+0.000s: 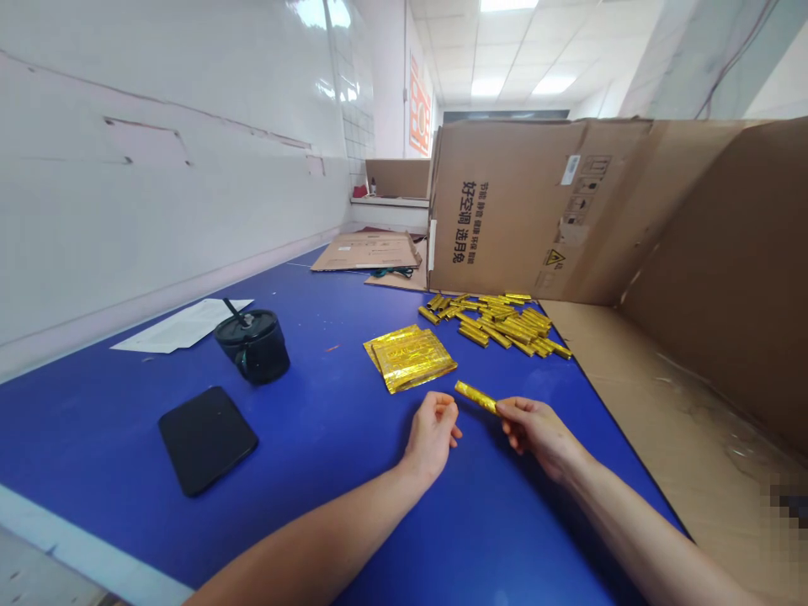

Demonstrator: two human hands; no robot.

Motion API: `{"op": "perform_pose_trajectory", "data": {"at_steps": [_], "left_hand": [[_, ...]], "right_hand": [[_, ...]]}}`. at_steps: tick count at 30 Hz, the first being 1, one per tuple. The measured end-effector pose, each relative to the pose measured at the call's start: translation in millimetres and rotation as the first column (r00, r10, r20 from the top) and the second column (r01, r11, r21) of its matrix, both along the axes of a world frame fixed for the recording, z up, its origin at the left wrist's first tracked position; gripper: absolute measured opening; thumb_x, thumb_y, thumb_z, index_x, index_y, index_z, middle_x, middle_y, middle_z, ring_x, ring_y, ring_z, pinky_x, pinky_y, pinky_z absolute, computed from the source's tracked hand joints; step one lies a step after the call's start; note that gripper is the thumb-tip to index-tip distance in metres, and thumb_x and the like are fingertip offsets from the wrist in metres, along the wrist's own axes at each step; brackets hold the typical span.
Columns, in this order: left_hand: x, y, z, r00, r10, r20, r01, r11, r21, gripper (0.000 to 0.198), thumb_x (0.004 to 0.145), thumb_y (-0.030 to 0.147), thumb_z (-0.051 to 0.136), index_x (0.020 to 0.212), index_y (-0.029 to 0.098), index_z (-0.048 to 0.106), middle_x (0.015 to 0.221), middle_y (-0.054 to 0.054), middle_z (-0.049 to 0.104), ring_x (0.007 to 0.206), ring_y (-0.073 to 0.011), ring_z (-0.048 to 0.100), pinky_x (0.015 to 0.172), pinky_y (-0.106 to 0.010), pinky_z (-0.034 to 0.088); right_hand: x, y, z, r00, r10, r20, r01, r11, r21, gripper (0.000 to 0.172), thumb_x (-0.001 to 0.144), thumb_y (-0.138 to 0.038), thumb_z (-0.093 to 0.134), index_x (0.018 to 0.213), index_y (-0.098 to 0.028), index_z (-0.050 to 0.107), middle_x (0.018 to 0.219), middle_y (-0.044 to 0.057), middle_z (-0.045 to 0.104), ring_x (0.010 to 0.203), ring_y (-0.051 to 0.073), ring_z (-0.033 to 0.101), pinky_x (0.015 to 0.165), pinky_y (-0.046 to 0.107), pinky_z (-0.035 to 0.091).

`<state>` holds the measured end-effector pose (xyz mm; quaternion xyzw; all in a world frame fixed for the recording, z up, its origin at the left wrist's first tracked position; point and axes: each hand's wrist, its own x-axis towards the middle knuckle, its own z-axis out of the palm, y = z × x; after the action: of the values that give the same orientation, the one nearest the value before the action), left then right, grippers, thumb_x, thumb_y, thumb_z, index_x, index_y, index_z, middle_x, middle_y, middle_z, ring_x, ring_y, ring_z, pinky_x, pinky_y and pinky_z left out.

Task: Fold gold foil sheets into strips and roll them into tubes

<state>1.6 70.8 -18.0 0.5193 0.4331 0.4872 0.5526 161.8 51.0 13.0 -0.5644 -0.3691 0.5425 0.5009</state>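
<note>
My right hand pinches one end of a narrow gold foil strip, its far end pointing left, above the blue table. Just left of that end is my left hand, its fingers curled in with nothing showing in them and apart from the strip. Beyond my left hand lie flat gold foil sheets, overlapping in a small stack. A loose heap of similar narrow gold strips is spread behind my right hand, near the cardboard.
On the blue table, a black lidded mug with a straw stands left, a black tablet-like slab before it and white paper behind. Flattened cardboard lies at the back. A large carton walls the right side.
</note>
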Motion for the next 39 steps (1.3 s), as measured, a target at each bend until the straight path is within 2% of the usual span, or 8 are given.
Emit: {"op": "perform_pose_trajectory", "data": {"at_steps": [3, 5, 6, 10, 15, 20, 30, 39], "left_hand": [[1, 2, -0.9, 1.000, -0.004, -0.013, 0.004, 1.000, 0.001, 0.020, 0.074, 0.033, 0.044, 0.082, 0.015, 0.044, 0.066, 0.001, 0.048, 0.045, -0.0068, 0.048, 0.037, -0.017, 0.036], [2, 2, -1.7, 1.000, -0.005, -0.022, 0.005, 1.000, 0.009, 0.020, 0.074, 0.033, 0.044, 0.081, 0.015, 0.044, 0.066, 0.001, 0.048, 0.044, -0.0068, 0.048, 0.037, -0.017, 0.036], [2, 2, -1.9, 1.000, -0.005, -0.026, 0.005, 1.000, 0.015, 0.019, 0.074, 0.033, 0.043, 0.080, 0.015, 0.045, 0.066, 0.001, 0.049, 0.044, -0.0069, 0.048, 0.037, -0.017, 0.035], [-1, -1, -0.3, 0.999, -0.012, -0.051, 0.015, 0.998, 0.058, 0.019, 0.076, 0.032, 0.041, 0.070, 0.015, 0.045, 0.058, 0.003, 0.048, 0.040, -0.0060, 0.044, 0.037, -0.016, 0.031], [-7, -9, 4.8, 0.989, -0.043, -0.142, 0.080, 0.962, 0.260, 0.023, 0.080, 0.033, 0.040, 0.069, 0.015, 0.048, 0.052, 0.005, 0.044, 0.042, -0.0056, 0.040, 0.043, -0.017, 0.031], [-8, -14, 9.0, 0.969, -0.038, -0.246, 0.130, 0.920, 0.370, 0.022, 0.082, 0.030, 0.037, 0.070, 0.015, 0.048, 0.053, 0.004, 0.044, 0.044, -0.0063, 0.038, 0.045, -0.018, 0.032], [-7, -19, 10.5, 0.937, -0.028, -0.347, 0.210, 0.840, 0.501, 0.021, 0.083, 0.027, 0.036, 0.069, 0.015, 0.048, 0.055, 0.002, 0.047, 0.050, -0.0088, 0.044, 0.050, -0.020, 0.036], [-9, -28, 18.6, 0.923, 0.140, -0.359, 0.167, 0.693, 0.701, 0.026, 0.079, 0.028, 0.044, 0.101, 0.015, 0.047, 0.102, -0.010, 0.049, 0.097, -0.0193, 0.046, 0.085, -0.034, 0.038]], "right_hand": [[-1, 19, 8.3, 0.999, -0.048, -0.017, 0.050, 0.992, 0.113, 0.027, 0.066, -0.027, 0.061, 0.092, -0.019, 0.054, 0.084, 0.004, 0.065, 0.054, 0.012, 0.060, 0.046, 0.023, 0.047], [-5, 31, 7.7, 0.968, -0.068, 0.240, -0.003, 0.959, 0.283, 0.033, 0.073, -0.031, 0.054, 0.104, -0.020, 0.050, 0.105, 0.009, 0.059, 0.068, 0.017, 0.063, 0.055, 0.030, 0.050], [-9, 37, 5.2, 0.868, -0.067, 0.493, -0.100, 0.947, 0.305, 0.032, 0.078, -0.033, 0.046, 0.107, -0.019, 0.049, 0.106, 0.010, 0.059, 0.070, 0.017, 0.063, 0.056, 0.031, 0.050], [-32, 58, -10.9, 0.663, -0.074, 0.745, -0.225, 0.929, 0.293, 0.025, 0.073, -0.025, 0.049, 0.095, -0.017, 0.060, 0.099, 0.009, 0.062, 0.091, 0.023, 0.057, 0.081, 0.037, 0.042], [-59, 81, -22.6, 0.415, -0.109, 0.903, -0.342, 0.901, 0.266, 0.039, 0.075, -0.017, 0.044, 0.113, -0.023, 0.050, 0.130, 0.005, 0.040, 0.122, 0.023, 0.027, 0.097, 0.042, 0.020], [-63, 84, -26.3, 0.303, -0.102, 0.947, -0.409, 0.884, 0.226, 0.025, 0.077, -0.015, 0.041, 0.090, -0.023, 0.061, 0.117, 0.004, 0.053, 0.114, 0.022, 0.036, 0.094, 0.041, 0.021], [-57, 56, -16.9, 0.540, -0.157, 0.827, -0.343, 0.856, 0.387, 0.012, 0.074, -0.023, 0.050, 0.072, -0.021, 0.061, 0.093, 0.007, 0.062, 0.095, 0.023, 0.047, 0.088, 0.035, 0.029], [-49, -16, -15.2, 0.911, -0.226, 0.344, 0.092, 0.926, 0.366, 0.025, 0.075, -0.041, 0.042, 0.070, -0.018, 0.051, 0.056, 0.000, 0.056, 0.050, 0.015, 0.054, 0.052, 0.028, 0.044]]}}
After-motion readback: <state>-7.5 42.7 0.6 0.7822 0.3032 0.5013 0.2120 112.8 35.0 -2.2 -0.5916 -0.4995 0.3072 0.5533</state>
